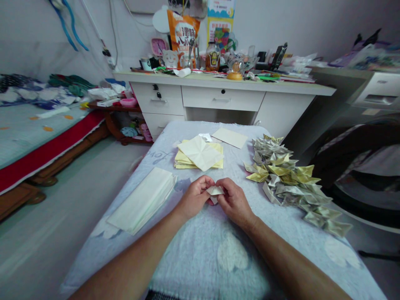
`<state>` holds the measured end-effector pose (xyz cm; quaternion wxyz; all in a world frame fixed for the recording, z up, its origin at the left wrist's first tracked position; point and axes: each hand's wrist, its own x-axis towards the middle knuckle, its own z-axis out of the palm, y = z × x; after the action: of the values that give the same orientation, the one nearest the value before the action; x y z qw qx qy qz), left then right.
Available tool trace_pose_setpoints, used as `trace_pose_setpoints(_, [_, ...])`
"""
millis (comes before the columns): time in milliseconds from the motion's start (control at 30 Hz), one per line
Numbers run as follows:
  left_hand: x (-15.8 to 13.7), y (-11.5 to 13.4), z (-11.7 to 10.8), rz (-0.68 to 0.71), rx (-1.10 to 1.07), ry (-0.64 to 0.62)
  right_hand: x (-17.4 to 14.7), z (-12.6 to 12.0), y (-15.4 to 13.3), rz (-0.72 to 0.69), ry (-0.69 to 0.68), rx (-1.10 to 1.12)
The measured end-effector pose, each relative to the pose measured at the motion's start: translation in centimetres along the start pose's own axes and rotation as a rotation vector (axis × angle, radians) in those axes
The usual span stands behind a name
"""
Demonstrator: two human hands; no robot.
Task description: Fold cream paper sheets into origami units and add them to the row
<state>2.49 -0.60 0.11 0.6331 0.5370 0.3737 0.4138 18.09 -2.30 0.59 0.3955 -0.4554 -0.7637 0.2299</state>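
Between both hands is a small folded piece of pale paper, with pleats fanning over its top. My left hand grips its left side, fingers closed. On the opposite side my right hand pinches the paper between thumb and fingers. Just beyond them, a creased cream sheet lies on a stack of yellow paper. To the left sits a long stack of pale paper. Many folded paper pieces, grey and yellow with pointed tips, are heaped on the right.
A blue patterned cloth covers the table. A flat cream sheet lies near its far edge. Behind stands a white desk crowded with a jar and an orange bag. A bed is left, a washing machine right.
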Motion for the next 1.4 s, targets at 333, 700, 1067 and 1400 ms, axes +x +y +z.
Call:
trace_pose_setpoints(333, [-0.6, 1.0, -0.6, -0.032, -0.142, -0.043, -0.1, -0.5, 0.2, -0.051, 0.010, 0.046])
trace_pose_setpoints(700, [0.1, 0.1, -0.7, 0.023, -0.035, 0.071, 0.0, -0.6, 0.1, 0.123, -0.084, 0.347])
trace_pose_setpoints(1067, [-0.1, 0.5, -0.7, 0.031, 0.015, 0.046, 0.3, 0.1, 0.9, 0.327, -0.184, 0.631])
trace_pose_setpoints(1400, [-0.2, 0.0, -1.1, 0.091, 0.285, 0.069, 0.0, 0.5, 0.6, 0.286, -0.189, 0.637])
